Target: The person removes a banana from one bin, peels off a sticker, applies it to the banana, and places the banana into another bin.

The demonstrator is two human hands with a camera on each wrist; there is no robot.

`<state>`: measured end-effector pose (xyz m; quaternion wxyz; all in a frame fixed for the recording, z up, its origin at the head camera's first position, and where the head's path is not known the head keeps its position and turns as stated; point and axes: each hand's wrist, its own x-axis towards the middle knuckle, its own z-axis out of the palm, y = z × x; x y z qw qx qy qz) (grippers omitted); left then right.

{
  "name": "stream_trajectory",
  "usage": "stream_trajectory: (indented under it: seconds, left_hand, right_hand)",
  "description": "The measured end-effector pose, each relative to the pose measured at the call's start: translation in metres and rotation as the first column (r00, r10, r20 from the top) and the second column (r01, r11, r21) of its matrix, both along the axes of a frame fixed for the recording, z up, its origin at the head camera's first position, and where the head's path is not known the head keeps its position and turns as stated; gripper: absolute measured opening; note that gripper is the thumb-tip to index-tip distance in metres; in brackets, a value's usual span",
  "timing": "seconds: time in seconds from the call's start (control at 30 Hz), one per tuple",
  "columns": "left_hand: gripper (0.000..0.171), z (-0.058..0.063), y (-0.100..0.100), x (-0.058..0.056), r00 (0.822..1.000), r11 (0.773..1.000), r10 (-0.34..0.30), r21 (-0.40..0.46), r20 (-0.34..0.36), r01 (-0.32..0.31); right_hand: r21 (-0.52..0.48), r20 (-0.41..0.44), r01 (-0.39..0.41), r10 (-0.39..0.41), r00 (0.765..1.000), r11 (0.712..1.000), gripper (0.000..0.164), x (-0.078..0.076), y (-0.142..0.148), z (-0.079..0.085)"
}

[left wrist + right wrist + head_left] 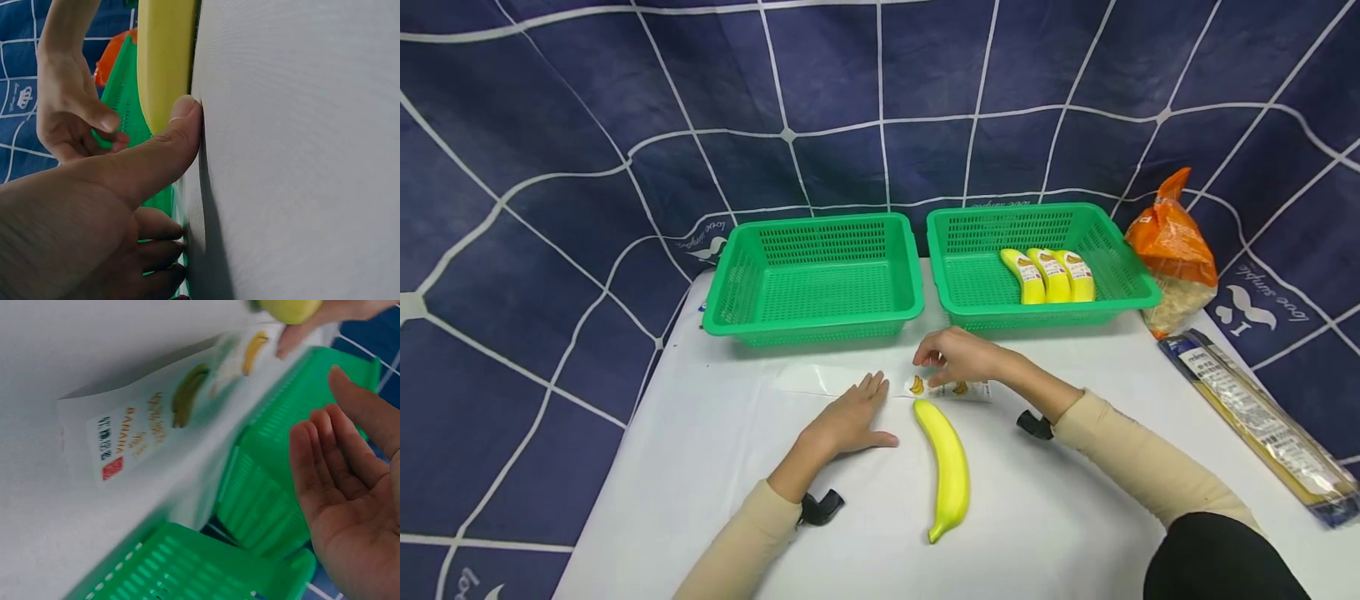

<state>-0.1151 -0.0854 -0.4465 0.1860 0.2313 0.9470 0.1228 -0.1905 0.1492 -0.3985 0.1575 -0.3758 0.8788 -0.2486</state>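
A yellow banana (951, 467) lies lengthwise on the white table, its upper end close to a strip of banana labels (979, 392). My left hand (848, 417) rests with straight fingers at the strip's clear backing (808, 379), thumb spread toward the banana. Above the printed part of the strip hovers my right hand (958, 357), fingers loosely bent and nothing between them. In the right wrist view the label strip (134, 434) shows printed bananas and the word BANANA, its near end lifted off the table. The left thumb (181, 119) overlaps the banana in the left wrist view.
An empty green basket (820, 325) stands at the back left. Beside it, another green basket (1052, 312) holds labelled bananas (1048, 275). To the right are an orange-topped bag (1176, 250) and a long flat package (1262, 425). A blue checked cloth (835, 83) hangs behind.
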Motion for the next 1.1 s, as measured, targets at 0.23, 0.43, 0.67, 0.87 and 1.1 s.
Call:
stream_trajectory:
  seconds: [0.23,0.43,0.67,0.87,1.1]
  left_hand:
    - [0.099,0.002,-0.003,0.0,1.0,1.0,0.021,0.014,-0.004,-0.021]
    - [0.099,0.002,-0.002,-0.001,1.0,1.0,0.006,0.012,0.002,-0.006]
    - [0.1,0.001,-0.003,0.0,0.999,1.0,0.031,0.005,0.017,-0.031]
    - [0.1,0.001,-0.003,0.002,0.999,0.999,0.042,0.014,0.03,-0.042]
    - [0.1,0.001,-0.001,0.002,0.999,0.999,0.033,0.019,0.017,-0.033]
  right_hand:
    - [0.04,-0.035,-0.086,0.087,0.996,0.996,0.033,-0.01,-0.014,-0.018]
    - [0.091,-0.047,-0.094,0.099,0.994,0.991,0.038,-0.014,-0.023,-0.028]
    - [0.126,-0.101,-0.13,0.143,0.985,0.983,0.04,-0.016,-0.031,-0.033]
    - [0.118,-0.127,-0.156,0.171,0.977,0.981,0.036,-0.017,-0.035,-0.038]
    - [0.093,-0.204,-0.189,0.204,0.958,0.978,0.022,-0.02,-0.04,-0.042]
